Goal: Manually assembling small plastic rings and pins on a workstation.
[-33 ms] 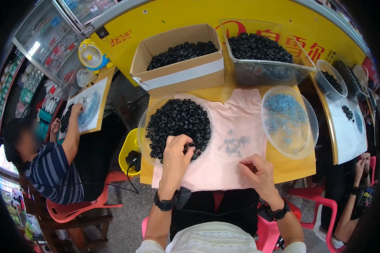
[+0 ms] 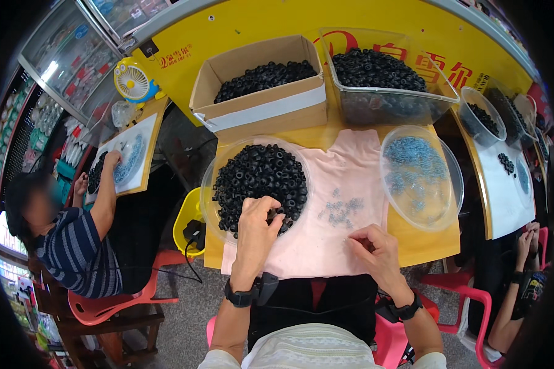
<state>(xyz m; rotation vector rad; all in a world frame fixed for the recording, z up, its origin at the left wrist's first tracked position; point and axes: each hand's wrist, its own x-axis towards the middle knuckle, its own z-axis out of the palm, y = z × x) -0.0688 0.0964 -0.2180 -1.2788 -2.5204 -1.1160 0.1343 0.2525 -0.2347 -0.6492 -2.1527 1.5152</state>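
Note:
My left hand (image 2: 256, 229) is at the near right edge of a heap of small black ring-shaped parts (image 2: 258, 178), which fills a round clear plastic tray (image 2: 207, 215). Its thumb and fingers are curled together, and whatever they grip is hidden. Low over the pink cloth (image 2: 301, 255), my right hand (image 2: 377, 251) has its thumb and forefinger drawn together; anything between them is too small to name. Several small pale-blue clear pieces (image 2: 341, 211) lie scattered on the cloth just beyond it. More blue pieces (image 2: 417, 161) rest in a clear round lid (image 2: 393, 212) on the right.
Behind the tray stand a cardboard box (image 2: 271, 111) and a clear bin (image 2: 394, 101), both holding black parts. A yellow basket (image 2: 184, 224) sits left of the table. One person (image 2: 80, 246) works at a side table; another person's hands (image 2: 524, 246) show at right.

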